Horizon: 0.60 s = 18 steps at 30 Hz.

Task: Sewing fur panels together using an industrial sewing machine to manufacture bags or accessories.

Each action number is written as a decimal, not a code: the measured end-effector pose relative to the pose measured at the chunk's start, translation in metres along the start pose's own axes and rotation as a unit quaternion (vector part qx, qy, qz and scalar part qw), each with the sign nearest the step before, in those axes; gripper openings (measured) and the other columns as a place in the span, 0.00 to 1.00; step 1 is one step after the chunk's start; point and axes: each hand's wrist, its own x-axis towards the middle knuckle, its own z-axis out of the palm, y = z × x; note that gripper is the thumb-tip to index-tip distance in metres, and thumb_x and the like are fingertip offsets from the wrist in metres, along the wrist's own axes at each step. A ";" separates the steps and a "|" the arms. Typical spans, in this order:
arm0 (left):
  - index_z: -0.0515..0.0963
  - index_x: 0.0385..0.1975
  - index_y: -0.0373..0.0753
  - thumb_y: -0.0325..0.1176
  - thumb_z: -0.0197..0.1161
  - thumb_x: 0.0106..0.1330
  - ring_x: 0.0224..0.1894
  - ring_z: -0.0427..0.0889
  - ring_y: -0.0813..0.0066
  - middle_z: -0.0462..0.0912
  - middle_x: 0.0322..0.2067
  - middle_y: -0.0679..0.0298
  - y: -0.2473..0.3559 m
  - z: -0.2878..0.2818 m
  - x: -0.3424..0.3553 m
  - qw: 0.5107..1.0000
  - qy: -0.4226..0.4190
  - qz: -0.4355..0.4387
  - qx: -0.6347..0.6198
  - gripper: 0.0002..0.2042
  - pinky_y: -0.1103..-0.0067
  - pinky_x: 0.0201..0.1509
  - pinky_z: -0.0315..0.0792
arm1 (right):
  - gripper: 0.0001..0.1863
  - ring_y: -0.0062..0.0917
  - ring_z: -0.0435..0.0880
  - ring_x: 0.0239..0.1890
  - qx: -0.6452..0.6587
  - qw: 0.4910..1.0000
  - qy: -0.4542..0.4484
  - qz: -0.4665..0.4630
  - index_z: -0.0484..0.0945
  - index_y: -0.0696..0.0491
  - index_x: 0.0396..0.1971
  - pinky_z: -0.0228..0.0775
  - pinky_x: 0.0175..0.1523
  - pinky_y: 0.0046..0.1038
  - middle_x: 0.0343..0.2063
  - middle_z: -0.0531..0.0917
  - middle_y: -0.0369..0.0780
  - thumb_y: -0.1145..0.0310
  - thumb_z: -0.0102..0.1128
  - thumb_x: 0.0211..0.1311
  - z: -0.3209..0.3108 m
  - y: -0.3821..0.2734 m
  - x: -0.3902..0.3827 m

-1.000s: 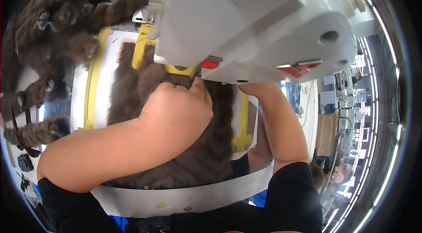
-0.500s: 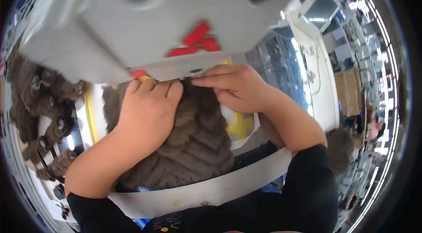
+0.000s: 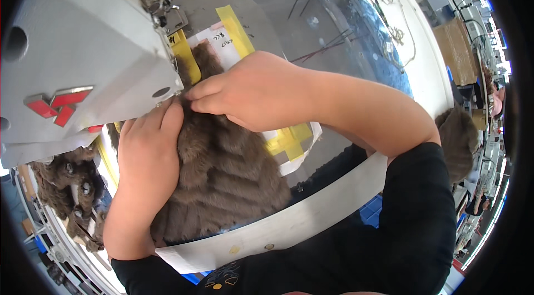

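Note:
A brown fur piece (image 3: pixel 228 178) with a ribbed pile lies under my hands and narrows toward the head of a grey sewing machine (image 3: pixel 111 72). My left hand (image 3: pixel 147 147) rests on its left side, fingers stretched out along the machine head; the fingertips are partly hidden. From the right, my right hand (image 3: pixel 253 92) reaches across, its fingertips pinched together on the fur beside the left fingers. Beyond them a narrow fur strip (image 3: pixel 207 58) runs over white paper (image 3: pixel 222 39) with yellow tape (image 3: pixel 235 31). The machine head hides the stitching spot.
Several brown fur pieces (image 3: pixel 69 189) are heaped at the left. A white table edge (image 3: pixel 334 186) curves between me and the fur. At the right are a cardboard box (image 3: pixel 456 50), another fur bundle (image 3: pixel 456 142) and cords (image 3: pixel 396 36) on the white tabletop.
My view has swung, so the machine head now sits at the left, uncovering the paper, tape and fur strip beyond. Both hands remain on the fur, close together.

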 end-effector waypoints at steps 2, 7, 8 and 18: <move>0.78 0.54 0.34 0.23 0.54 0.63 0.51 0.83 0.52 0.83 0.53 0.52 0.002 -0.004 0.000 0.999 -0.030 -0.009 -0.008 0.18 0.63 0.55 0.73 | 0.19 0.28 0.88 0.49 0.006 1.000 -0.011 0.000 0.86 0.50 0.51 0.82 0.47 0.34 0.55 0.86 0.32 0.73 0.55 0.63 -0.001 0.000 -0.001; 0.77 0.54 0.33 0.23 0.54 0.62 0.50 0.83 0.54 0.82 0.55 0.52 0.005 -0.010 0.002 0.999 -0.042 0.005 -0.015 0.19 0.64 0.53 0.73 | 0.18 0.29 0.88 0.49 0.016 1.000 -0.005 -0.009 0.87 0.50 0.50 0.82 0.48 0.35 0.52 0.87 0.32 0.73 0.55 0.62 -0.002 -0.002 0.001; 0.77 0.53 0.33 0.23 0.54 0.61 0.49 0.83 0.54 0.82 0.55 0.52 0.006 -0.011 0.001 0.999 -0.047 0.014 -0.005 0.19 0.64 0.53 0.74 | 0.17 0.29 0.88 0.49 0.020 1.000 -0.021 0.002 0.87 0.50 0.48 0.82 0.47 0.35 0.51 0.87 0.32 0.73 0.56 0.62 -0.002 -0.002 0.001; 0.78 0.51 0.32 0.24 0.56 0.60 0.41 0.86 0.58 0.82 0.57 0.48 0.010 -0.018 -0.002 0.996 -0.077 0.024 -0.026 0.18 0.67 0.45 0.74 | 0.12 0.31 0.88 0.44 0.029 0.999 -0.039 0.002 0.88 0.49 0.40 0.83 0.43 0.36 0.43 0.87 0.32 0.72 0.57 0.62 -0.002 -0.007 -0.003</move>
